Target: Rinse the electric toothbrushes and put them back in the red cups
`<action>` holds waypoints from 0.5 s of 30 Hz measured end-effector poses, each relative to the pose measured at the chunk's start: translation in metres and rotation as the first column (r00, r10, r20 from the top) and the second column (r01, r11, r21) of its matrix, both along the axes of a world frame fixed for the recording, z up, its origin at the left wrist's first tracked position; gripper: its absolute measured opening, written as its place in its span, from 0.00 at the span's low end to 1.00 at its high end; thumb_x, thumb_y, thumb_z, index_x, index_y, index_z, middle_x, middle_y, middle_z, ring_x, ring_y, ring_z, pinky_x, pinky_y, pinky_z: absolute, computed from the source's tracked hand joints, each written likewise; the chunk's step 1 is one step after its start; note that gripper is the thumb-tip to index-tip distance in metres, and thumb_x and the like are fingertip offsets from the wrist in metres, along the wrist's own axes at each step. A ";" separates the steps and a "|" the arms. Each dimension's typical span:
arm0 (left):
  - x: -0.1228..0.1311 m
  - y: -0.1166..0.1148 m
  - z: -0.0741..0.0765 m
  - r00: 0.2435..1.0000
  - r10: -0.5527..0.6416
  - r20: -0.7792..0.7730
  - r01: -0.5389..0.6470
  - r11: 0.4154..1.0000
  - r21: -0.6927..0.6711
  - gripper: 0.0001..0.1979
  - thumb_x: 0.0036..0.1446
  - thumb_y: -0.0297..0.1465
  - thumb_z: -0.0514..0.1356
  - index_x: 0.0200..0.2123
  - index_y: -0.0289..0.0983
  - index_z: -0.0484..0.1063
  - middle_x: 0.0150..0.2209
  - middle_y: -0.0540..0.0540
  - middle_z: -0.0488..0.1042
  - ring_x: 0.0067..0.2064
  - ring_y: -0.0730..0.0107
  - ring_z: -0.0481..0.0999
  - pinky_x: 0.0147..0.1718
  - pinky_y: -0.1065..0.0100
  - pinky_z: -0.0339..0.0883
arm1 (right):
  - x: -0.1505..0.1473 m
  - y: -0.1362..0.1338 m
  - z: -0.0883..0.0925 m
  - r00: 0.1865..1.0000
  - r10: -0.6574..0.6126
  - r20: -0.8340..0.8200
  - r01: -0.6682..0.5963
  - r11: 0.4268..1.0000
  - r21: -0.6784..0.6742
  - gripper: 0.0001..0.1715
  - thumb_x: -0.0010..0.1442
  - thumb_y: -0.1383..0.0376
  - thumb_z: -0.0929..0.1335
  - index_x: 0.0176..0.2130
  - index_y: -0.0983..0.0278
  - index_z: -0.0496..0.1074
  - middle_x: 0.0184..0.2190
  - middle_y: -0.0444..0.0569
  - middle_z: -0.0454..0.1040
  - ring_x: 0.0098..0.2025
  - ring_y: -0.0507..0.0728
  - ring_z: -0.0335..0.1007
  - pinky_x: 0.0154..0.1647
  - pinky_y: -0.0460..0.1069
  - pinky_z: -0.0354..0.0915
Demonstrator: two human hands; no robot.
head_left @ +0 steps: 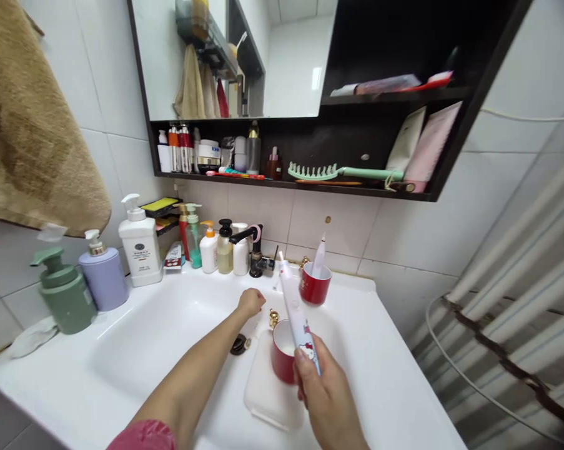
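My right hand (328,394) grips the lower handle of an electric toothbrush (293,305), white and light blue with a cartoon cat print, its head pointing up. Just behind it a red cup (280,359) with a gold handle stands on a white rectangular case (263,387) in the basin. Over the basin, left of the cup, my left hand (251,302) is closed in a fist. Its fingertips are turned away, so anything inside is hidden. A second red cup (315,290) on the back rim holds a white pointed brush-like stick (318,259).
A black faucet (256,253) rises behind the white sink (136,340). Several pump bottles (141,250) line its back and left rim. Overhead is a dark mirror cabinet (282,182) with a green hairbrush (351,172). A brown towel (33,125) hangs at left; a pleated curtain (511,275) at right.
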State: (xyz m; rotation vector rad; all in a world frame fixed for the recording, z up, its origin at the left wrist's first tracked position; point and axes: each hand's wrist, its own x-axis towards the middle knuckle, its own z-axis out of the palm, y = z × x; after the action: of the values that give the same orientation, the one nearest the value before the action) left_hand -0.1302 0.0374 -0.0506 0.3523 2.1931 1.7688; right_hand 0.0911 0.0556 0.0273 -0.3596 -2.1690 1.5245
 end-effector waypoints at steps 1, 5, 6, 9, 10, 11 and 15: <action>-0.003 -0.010 -0.007 1.000 -0.012 -0.001 0.012 0.997 -0.080 0.02 0.41 0.26 0.56 0.21 0.33 0.66 0.24 0.50 0.67 0.31 0.72 0.67 0.32 0.68 0.59 | 0.000 0.001 0.001 1.000 -0.013 -0.001 0.013 1.000 -0.018 0.21 0.50 0.54 0.54 0.38 0.66 0.57 0.17 0.41 0.57 0.17 0.48 0.52 0.16 0.43 0.55; -0.006 -0.044 -0.033 0.997 -0.070 -0.021 0.061 0.956 -0.288 0.14 0.23 0.14 0.59 0.06 0.36 0.60 0.12 0.53 0.60 0.30 0.67 0.67 0.33 0.69 0.56 | 0.000 -0.002 0.003 0.998 -0.053 0.036 0.055 0.996 -0.070 0.23 0.49 0.54 0.55 0.40 0.66 0.57 0.15 0.40 0.55 0.16 0.48 0.50 0.14 0.43 0.53; -0.006 -0.049 -0.038 0.996 -0.088 -0.026 0.075 0.946 -0.316 0.14 0.22 0.13 0.58 0.05 0.36 0.59 0.11 0.53 0.59 0.30 0.66 0.67 0.34 0.68 0.56 | -0.001 -0.003 0.002 0.998 -0.051 0.044 0.054 0.997 -0.062 0.23 0.49 0.54 0.55 0.40 0.65 0.57 0.15 0.39 0.55 0.16 0.48 0.50 0.14 0.43 0.53; -0.004 -0.055 -0.049 0.990 -0.135 -0.033 0.115 0.929 -0.351 0.16 0.25 0.15 0.57 0.03 0.37 0.55 0.08 0.53 0.55 0.29 0.66 0.66 0.34 0.67 0.55 | -0.002 -0.007 0.000 0.998 -0.024 0.055 0.024 1.000 -0.010 0.21 0.49 0.54 0.55 0.38 0.64 0.58 0.15 0.39 0.55 0.16 0.49 0.51 0.15 0.43 0.53; -0.003 -0.056 -0.052 0.989 -0.145 -0.035 0.124 0.930 -0.347 0.17 0.26 0.15 0.57 0.02 0.37 0.54 0.08 0.53 0.54 0.28 0.67 0.66 0.34 0.68 0.55 | -0.002 -0.007 -0.001 0.998 -0.017 0.067 0.017 1.000 0.000 0.21 0.50 0.54 0.55 0.38 0.64 0.59 0.14 0.39 0.55 0.16 0.49 0.51 0.15 0.43 0.53; -0.002 -0.058 -0.053 0.988 -0.150 -0.038 0.129 0.933 -0.335 0.18 0.27 0.16 0.57 0.02 0.36 0.52 0.07 0.53 0.52 0.28 0.67 0.66 0.34 0.68 0.55 | -0.003 -0.008 -0.002 0.997 -0.014 0.081 0.013 1.000 0.006 0.21 0.50 0.53 0.54 0.37 0.64 0.59 0.14 0.39 0.55 0.16 0.49 0.51 0.15 0.44 0.53; 0.001 -0.071 -0.047 0.992 -0.118 -0.053 0.102 0.967 -0.235 0.20 0.27 0.16 0.58 0.01 0.36 0.50 0.06 0.53 0.48 0.23 0.71 0.63 0.28 0.72 0.55 | -0.004 -0.009 -0.005 0.994 -0.022 0.103 0.021 1.000 0.005 0.22 0.49 0.53 0.55 0.37 0.64 0.59 0.14 0.39 0.55 0.16 0.49 0.51 0.15 0.44 0.53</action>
State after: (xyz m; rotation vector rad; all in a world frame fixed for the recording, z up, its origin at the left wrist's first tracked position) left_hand -0.1295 -0.0338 -0.0978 0.4733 2.3466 1.4436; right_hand 0.0869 0.0466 0.0225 -0.4689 -2.2387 1.5212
